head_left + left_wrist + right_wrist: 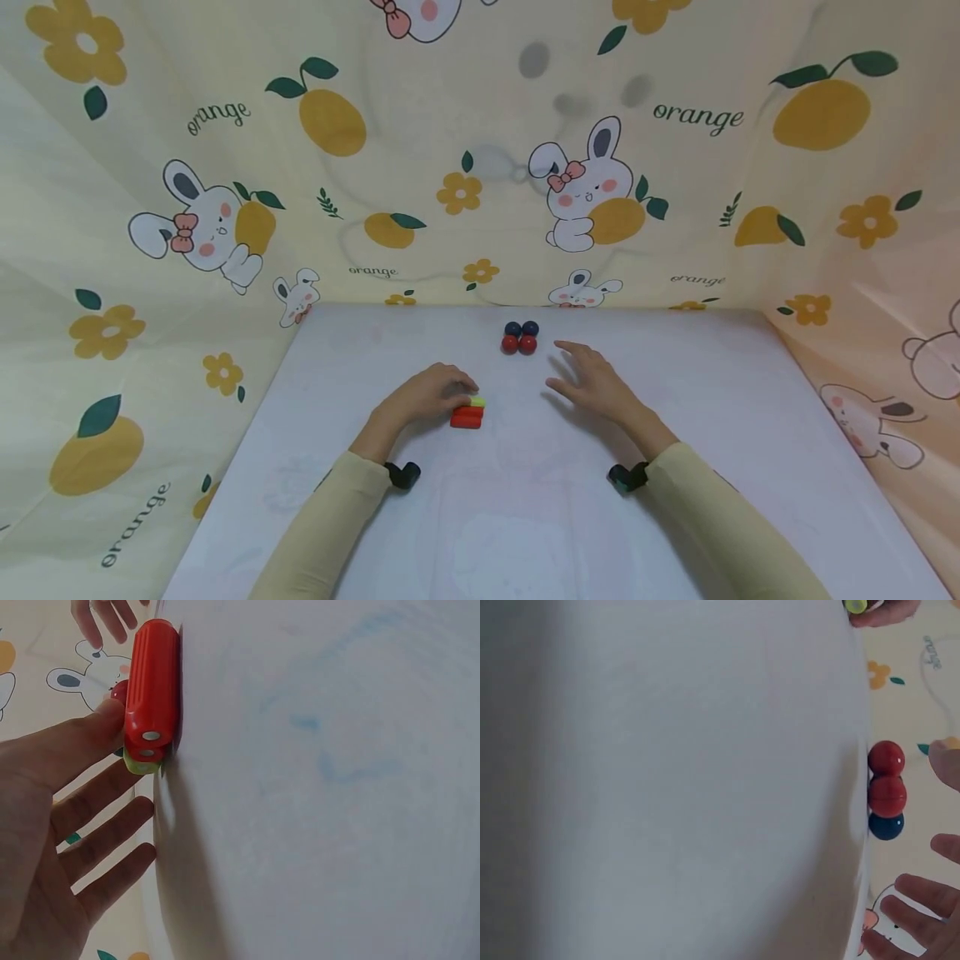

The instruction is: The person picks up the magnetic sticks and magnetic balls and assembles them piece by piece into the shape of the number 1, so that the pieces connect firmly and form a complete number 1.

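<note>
My left hand (427, 395) is at a short yellow-green stick (477, 402), thumb and index finger at its left part, the other fingers spread in the left wrist view. Against its near side lie two red sticks (466, 422), side by side; the left wrist view shows ridges and a silvery dot on the end of the nearer red stick (154, 679). My right hand (596, 387) hovers over the table, fingers spread, holding nothing. Left of its fingertips sit two red balls (510, 344) with two dark blue balls (531, 328) just behind.
A white table (480, 517) spreads under both hands. Behind and beside it hangs a cream cloth (480, 108) printed with rabbits and oranges. A dark wrist camera (405, 476) sits on my left wrist, another camera (627, 477) on my right.
</note>
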Motion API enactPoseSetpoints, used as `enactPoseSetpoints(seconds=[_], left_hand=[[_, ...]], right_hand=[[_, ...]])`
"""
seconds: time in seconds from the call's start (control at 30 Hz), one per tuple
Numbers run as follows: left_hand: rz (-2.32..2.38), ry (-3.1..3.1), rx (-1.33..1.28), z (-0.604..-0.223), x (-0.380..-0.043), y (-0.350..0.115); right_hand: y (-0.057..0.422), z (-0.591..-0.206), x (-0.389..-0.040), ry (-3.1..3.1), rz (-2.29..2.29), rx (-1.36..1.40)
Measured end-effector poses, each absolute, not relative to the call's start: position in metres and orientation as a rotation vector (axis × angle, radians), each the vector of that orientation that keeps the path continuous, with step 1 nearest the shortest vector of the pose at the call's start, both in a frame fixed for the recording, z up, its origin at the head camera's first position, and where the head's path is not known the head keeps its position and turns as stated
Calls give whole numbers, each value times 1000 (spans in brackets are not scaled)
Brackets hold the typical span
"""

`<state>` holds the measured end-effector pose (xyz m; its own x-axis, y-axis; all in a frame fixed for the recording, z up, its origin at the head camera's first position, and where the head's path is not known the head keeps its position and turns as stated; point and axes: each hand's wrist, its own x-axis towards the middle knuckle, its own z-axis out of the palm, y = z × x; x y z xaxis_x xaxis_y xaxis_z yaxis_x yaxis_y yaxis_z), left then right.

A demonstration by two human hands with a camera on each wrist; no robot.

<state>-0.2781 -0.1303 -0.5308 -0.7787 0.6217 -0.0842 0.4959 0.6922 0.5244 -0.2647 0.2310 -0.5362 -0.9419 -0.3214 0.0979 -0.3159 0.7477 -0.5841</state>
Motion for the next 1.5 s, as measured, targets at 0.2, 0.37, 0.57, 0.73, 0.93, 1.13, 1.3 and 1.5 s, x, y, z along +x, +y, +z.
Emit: enactPoseSetpoints(seconds=[0.2, 0.37, 0.57, 0.73, 0.93, 1.13, 1.3, 1.5], left_hand=[[671, 2650, 873, -530, -278, -128], [644, 2658, 876, -529, -279, -127], [600, 2667, 864, -528, -281, -126], [553, 2683, 846, -529, -283, -126], [541, 2691, 832, -529, -284, -126], [599, 2691, 802, -528, -282, -127], [729, 2666, 785, -526, -279, -130], [825, 2646, 684, -527, -276, -130]], right_hand=[[226, -538, -270, 2907, -1021, -510], [222, -541, -278, 2887, -1053, -495], [217, -542, -284, 2876, -1072, -499], [213, -540, -287, 2867, -1105, -503], [209, -541, -291, 2866, -1105, -477], [206, -539, -294, 2844, -1125, -451], [204, -539, -297, 2832, -1142, -443], [202, -540, -299, 2838, -1161, -468]])
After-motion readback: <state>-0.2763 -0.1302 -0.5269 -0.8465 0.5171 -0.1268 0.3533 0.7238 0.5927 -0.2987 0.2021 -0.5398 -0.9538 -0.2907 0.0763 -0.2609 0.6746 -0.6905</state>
